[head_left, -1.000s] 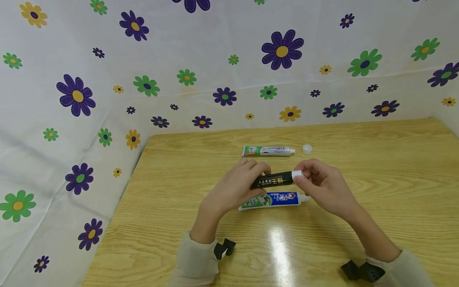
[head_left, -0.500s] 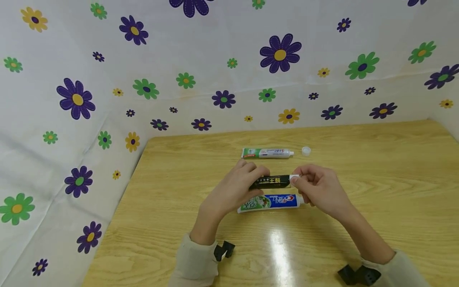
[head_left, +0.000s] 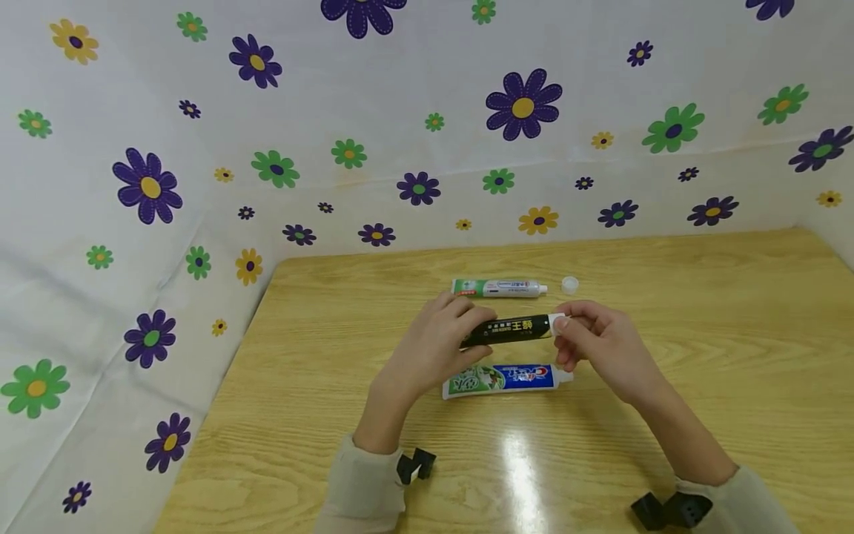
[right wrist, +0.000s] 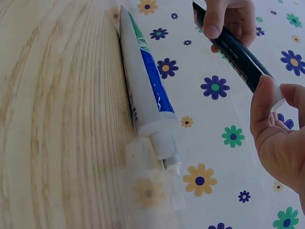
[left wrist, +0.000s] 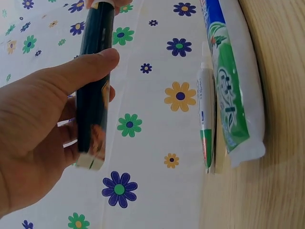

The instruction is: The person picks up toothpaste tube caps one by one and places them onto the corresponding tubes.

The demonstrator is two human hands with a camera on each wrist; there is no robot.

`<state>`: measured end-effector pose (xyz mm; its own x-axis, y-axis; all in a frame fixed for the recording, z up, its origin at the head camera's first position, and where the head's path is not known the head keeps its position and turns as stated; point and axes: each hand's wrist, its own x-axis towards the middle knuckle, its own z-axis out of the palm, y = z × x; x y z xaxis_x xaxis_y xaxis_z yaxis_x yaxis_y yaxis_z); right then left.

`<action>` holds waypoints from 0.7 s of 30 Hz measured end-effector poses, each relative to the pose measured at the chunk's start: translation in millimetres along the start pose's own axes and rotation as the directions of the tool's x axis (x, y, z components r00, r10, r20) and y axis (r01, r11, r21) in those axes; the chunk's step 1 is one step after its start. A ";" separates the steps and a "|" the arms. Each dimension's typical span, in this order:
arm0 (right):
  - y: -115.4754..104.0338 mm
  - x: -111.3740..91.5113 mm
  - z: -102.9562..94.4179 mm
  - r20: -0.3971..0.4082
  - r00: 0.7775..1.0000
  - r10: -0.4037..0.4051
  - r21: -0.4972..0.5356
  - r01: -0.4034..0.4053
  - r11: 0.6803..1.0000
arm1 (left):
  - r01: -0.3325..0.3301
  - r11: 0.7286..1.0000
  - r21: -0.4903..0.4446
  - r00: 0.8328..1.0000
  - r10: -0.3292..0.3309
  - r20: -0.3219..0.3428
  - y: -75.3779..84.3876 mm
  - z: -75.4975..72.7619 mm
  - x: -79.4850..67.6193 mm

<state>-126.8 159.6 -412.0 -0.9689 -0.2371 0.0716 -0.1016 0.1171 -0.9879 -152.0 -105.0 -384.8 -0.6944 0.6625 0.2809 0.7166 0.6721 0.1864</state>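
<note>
A black toothpaste tube (head_left: 510, 330) with gold lettering is held above the table, its white cap (head_left: 556, 324) toward the right. My left hand (head_left: 434, 345) grips the tube's body, thumb on one side and fingers on the other, as the left wrist view also shows. The thumb and fingers of my right hand (head_left: 603, 345) pinch the white cap; in the right wrist view the cap (right wrist: 277, 98) sits between thumb and forefinger. Below the held tube, a blue and green toothpaste tube (head_left: 514, 378) lies on the table, its left end partly behind my left hand.
Farther back lies a smaller green and white toothpaste tube (head_left: 500, 288), its nozzle pointing right. A loose translucent cap (head_left: 570, 284) rests just right of that nozzle. The wooden table (head_left: 320, 326) meets a flower-patterned cloth (head_left: 394, 89) behind and at the left.
The black tube has rolled a little in my hands, so its gold lettering shows more. My right fingers have shifted on the cap, and the cap end has risen slightly.
</note>
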 end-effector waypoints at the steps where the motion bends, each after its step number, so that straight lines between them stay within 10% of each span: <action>1: 0.6 0.2 -1.4 -0.006 1.000 0.003 0.003 -0.002 1.000 | 0.008 1.000 -0.008 1.000 -0.008 0.008 -1.4 -0.4 -0.5; 12: 2.4 2.3 -16.4 -0.033 0.999 0.023 0.037 -0.022 0.999 | 0.076 0.995 -0.064 0.997 -0.074 0.031 -18.9 0.1 -3.9; 21: 3.9 5.9 -19.8 0.094 0.987 0.132 0.000 -0.132 0.991 | 0.135 0.981 -0.137 0.990 -0.127 0.064 -26.9 5.5 -4.8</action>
<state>-137.4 177.7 -412.7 -0.9482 -0.3092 -0.0725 0.0276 0.1471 -0.9887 -168.3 -124.4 -396.3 -0.7825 0.5917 0.1937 0.6186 0.7037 0.3496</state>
